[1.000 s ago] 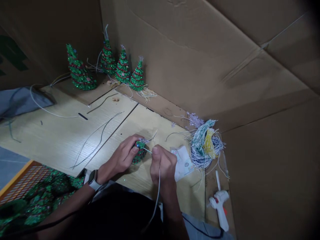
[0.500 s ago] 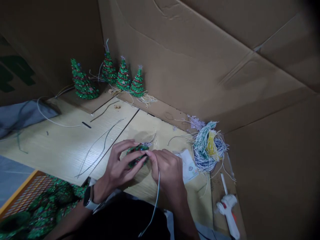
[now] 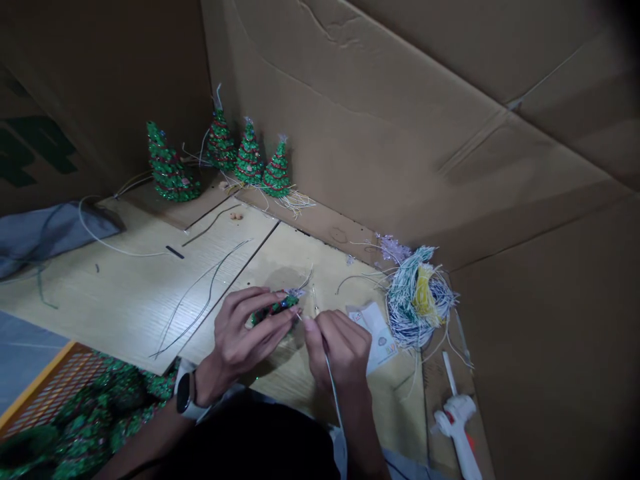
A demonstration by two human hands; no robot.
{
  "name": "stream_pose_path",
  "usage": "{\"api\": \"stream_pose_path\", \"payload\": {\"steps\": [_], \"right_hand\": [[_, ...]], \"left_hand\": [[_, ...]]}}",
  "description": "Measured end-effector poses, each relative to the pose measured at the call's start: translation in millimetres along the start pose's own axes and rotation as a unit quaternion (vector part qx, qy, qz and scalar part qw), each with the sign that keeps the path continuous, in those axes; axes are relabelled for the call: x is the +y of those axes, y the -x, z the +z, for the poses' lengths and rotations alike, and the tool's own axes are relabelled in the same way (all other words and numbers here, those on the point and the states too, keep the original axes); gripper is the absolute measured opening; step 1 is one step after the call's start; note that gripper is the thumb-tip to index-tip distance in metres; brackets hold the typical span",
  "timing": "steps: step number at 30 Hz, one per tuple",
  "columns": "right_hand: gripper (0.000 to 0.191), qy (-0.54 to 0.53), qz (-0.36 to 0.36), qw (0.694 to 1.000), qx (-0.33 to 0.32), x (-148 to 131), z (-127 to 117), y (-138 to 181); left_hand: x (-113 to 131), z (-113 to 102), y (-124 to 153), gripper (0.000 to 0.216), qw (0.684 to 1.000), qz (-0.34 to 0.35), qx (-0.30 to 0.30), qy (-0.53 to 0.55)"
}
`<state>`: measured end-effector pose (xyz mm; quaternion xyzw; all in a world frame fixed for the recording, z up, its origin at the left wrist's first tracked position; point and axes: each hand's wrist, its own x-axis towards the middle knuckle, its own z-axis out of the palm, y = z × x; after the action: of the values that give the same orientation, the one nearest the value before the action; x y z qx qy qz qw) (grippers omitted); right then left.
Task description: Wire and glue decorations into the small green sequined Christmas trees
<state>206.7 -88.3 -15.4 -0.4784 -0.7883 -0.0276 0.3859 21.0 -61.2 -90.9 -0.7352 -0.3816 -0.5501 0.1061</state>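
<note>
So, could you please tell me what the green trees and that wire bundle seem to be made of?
The green trees look like glittery tinsel wound into cones, with red strands; cores hidden. The wire bundle looks plastic-coated, judging by its matte coloured strands.

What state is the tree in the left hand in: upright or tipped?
Tipped: the green tinsel tree lies nearly sideways in the left hand, tip pointing right, unlike the upright trees by the wall.

Green tinsel tree (image 3: 274, 309) now tipped sideways in my left hand (image 3: 245, 333); my right hand (image 3: 336, 350) drawn back from it, white wire (image 3: 333, 387) swung rightward.
</note>
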Motion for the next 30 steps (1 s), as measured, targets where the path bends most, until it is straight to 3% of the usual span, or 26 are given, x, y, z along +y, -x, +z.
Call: {"api": "stream_pose_path", "payload": {"steps": [6, 12, 17, 22, 27, 30], "right_hand": [[0.040, 0.015, 0.027, 0.999, -0.045, -4, -4, -5], [0.039, 0.006, 0.006, 1.000, 0.005, -1, -5, -2], [0.035, 0.013, 0.012, 0.999, -0.048, 3, -6, -5], [0.030, -0.024, 0.013, 1.000, -0.013, 4, -6, -2], [0.028, -0.009, 0.006, 0.998, -0.060, 7, -4, -2], [0.027, -0.038, 0.011, 0.998, -0.045, 8, -5, -3]], "left_hand": [[3, 0, -5, 0.039, 1.000, 0.017, 0.013, 0.008], [4, 1, -6, 0.041, 1.000, 0.010, 0.019, 0.009], [6, 2, -9, 0.034, 1.000, 0.012, 0.017, 0.019], [4, 8, -2, 0.031, 1.000, -0.006, 0.022, 0.012], [3, 8, -2, 0.034, 1.000, 0.002, 0.021, 0.005], [4, 7, -4, 0.033, 1.000, -0.002, 0.012, 0.013]]}}
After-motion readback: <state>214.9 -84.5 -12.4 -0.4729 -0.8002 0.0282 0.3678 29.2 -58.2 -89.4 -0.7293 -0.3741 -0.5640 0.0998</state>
